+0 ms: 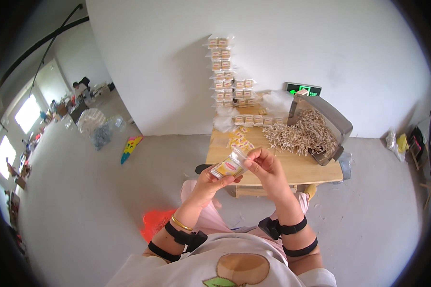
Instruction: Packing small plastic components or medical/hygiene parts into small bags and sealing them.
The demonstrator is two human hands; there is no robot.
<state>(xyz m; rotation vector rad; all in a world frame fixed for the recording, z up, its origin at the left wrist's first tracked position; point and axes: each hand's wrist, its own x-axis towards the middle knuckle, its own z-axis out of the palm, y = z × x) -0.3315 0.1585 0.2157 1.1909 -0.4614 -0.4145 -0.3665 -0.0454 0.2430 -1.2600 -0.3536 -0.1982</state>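
A small clear bag of cotton swabs (229, 165), with a yellow and white label inside, is tilted above the table's near edge. My left hand (211, 185) is closed round its lower end, thumb across the front. At the bag's upper right end, my right hand (267, 168) pinches the loose plastic between thumb and fingers. Just beyond the bag, several yellow and white label cards (241, 140) lie scattered on the wooden table (292, 170). A large heap of loose cotton swabs (301, 135) spills from a tipped grey plastic bin (334, 119) at the right.
Packed swab bags (221, 64) are stacked in tall columns against the wall. A row of small swab bundles (254, 120) lies in front, beside clear empty bags (225, 119). A green exit sign (304, 89) is behind the bin. A red plastic bag (157, 224) is at lower left.
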